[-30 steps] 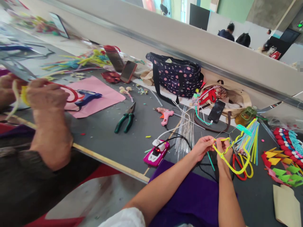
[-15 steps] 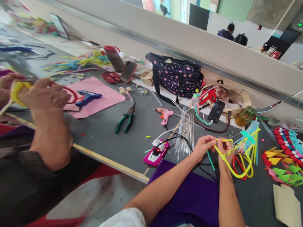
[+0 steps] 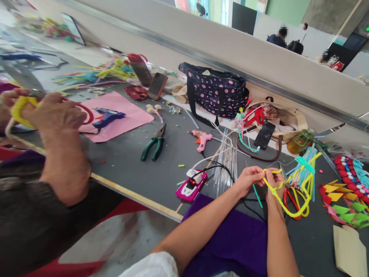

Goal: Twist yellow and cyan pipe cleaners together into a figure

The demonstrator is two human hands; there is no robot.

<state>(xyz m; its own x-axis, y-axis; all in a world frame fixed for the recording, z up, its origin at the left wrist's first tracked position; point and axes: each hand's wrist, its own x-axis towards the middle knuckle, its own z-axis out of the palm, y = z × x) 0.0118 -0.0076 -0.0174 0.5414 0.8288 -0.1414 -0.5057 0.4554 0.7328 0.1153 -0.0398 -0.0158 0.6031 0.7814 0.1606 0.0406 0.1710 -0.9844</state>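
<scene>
At the left of the frame a co-worker's hand [image 3: 54, 115] grips a yellow stem [image 3: 17, 109]; the dark sleeve below it is cut by the frame edge, and the far table behind it is blurred, so we cannot name what lies there.

In the middle lie green pliers [image 3: 152, 144], a pink glue gun [image 3: 203, 139] and a bundle of thin wires [image 3: 227, 161]. A black cable runs from the pink power strip [image 3: 191, 186] toward our arms. We think an elbow could catch it and drag the glue gun, and the wire ends point toward our forearm.

At the lower right our left hand [image 3: 248, 179] and right hand [image 3: 273, 182] are both closed, each pinching the yellow pipe cleaner [image 3: 284, 198] just above the grey table [image 3: 129, 165]. The pinches sit close together. If one of them slips, we judge the twist may spring open, and the loop could snag the red scissors [image 3: 290, 202] under it.

The exact point of twisting is hidden behind our fingers. The straws [image 3: 305, 171] and the coloured paper shapes [image 3: 343, 202] run out at the right edge, perhaps further than we see.
</scene>
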